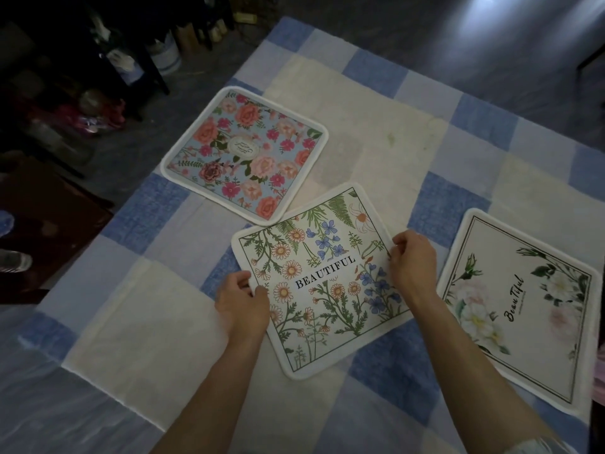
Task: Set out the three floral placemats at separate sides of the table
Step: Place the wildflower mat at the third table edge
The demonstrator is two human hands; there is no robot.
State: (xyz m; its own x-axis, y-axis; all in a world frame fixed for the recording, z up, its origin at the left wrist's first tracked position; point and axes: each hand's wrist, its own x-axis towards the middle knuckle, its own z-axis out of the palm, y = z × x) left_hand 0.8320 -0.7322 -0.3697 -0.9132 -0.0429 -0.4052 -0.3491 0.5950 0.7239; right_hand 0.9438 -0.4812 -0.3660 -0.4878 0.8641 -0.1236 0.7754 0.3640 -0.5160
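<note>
Daisy placemat (322, 283) in pinch of left hand (242, 303) and right hand (414, 260); opposite edges

Both hands — left hand (241, 301), right hand (413, 261) — pinch the daisy placemat (322, 276) at opposite edges, mid-worktop (376, 139).

**Three floral placemats spread across a checked tablecloth**

A table (376, 142) draped in a checked cloth (140, 322) of blue, pale lilac and cream squares carries three square, white-bordered placemats. The rose placemat (244, 152), pink and coral blooms on light blue, lies toward the far left edge. The wildflower placemat (322, 273), printed with daisies, blue flowers, ferns and the word BEAUTIFUL, sits at the near middle, turned at an angle. Its far-left edge is just beside the rose placemat's near corner. The white-blossom placemat (523, 306), with a thin dark frame line and script lettering, lies apart at the right, close to the table's edge.
</note>
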